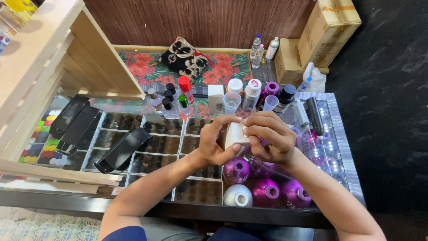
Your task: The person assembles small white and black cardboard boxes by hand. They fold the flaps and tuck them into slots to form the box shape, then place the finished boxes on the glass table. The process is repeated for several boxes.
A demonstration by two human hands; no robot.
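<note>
At centre frame, our left hand [213,145] and right hand [269,136] are gripping a small white box [235,135] together; slipping fingers could be dropping it onto purple bottles [265,193] below.

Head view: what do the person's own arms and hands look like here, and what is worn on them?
Both forearms are bare from elbow to wrist. The left hand and right hand wear no gloves, and no rings, watch or bracelet show. The fingers are bare, with short nails. A dark blue sleeve edge shows at the left upper arm near the frame's bottom.
</note>
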